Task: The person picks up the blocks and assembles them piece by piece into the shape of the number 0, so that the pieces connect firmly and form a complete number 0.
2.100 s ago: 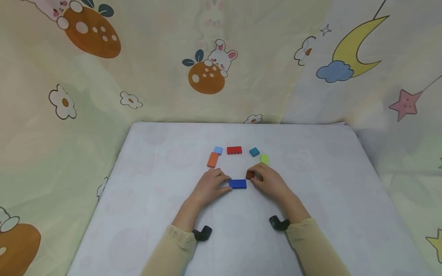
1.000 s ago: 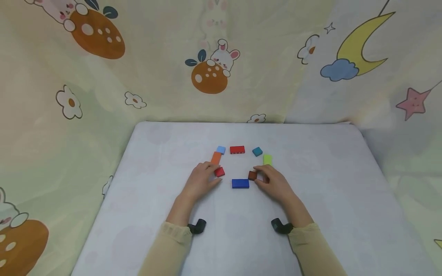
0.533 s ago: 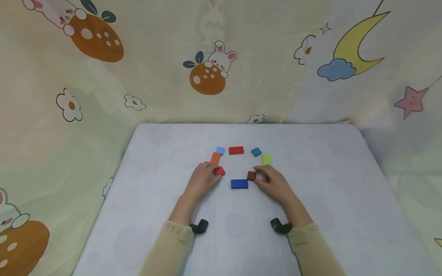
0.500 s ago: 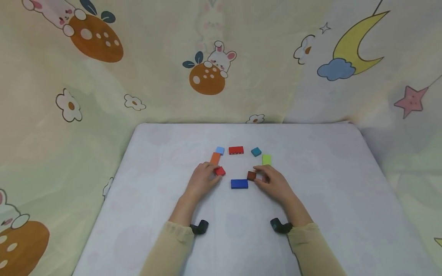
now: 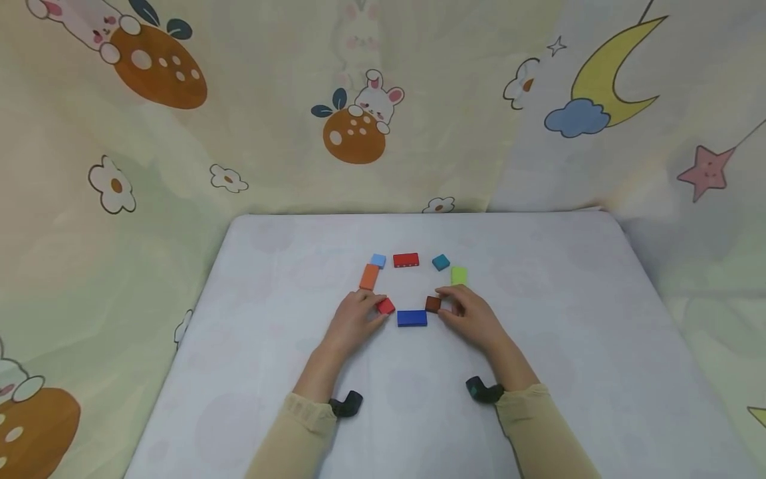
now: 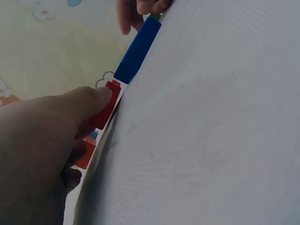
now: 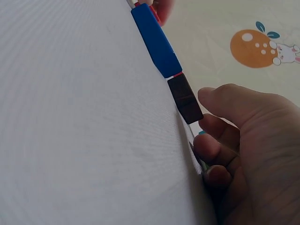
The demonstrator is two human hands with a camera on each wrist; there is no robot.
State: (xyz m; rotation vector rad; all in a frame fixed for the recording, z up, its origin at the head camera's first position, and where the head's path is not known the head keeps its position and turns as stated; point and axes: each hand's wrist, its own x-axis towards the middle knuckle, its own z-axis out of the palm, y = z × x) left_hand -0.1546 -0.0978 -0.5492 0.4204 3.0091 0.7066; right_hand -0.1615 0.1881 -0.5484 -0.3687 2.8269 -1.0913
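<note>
My left hand (image 5: 354,324) pinches a small red block (image 5: 385,306) between thumb and fingers; in the left wrist view the thumb lies on the red block (image 6: 108,105), close to one end of the long blue block (image 6: 138,50). The blue block (image 5: 412,319) lies flat between the hands in the head view. My right hand (image 5: 473,318) is beside a small brown block (image 5: 433,304), which sits at the blue block's right corner. In the right wrist view, its thumb stands slightly off the brown block (image 7: 185,98), with the fingertips right at its end.
More blocks complete a loose ring on the white table (image 5: 269,279): orange (image 5: 369,277), light blue (image 5: 378,261), long red (image 5: 406,260), teal (image 5: 441,262) and lime green (image 5: 459,275). A patterned cloth (image 5: 257,100) hangs behind and beside the table.
My left hand has left the blue block, gone to the small red block and shifted it right and nearer, toward the blue one. The right hand stays by the brown block, its fingers loosened.
</note>
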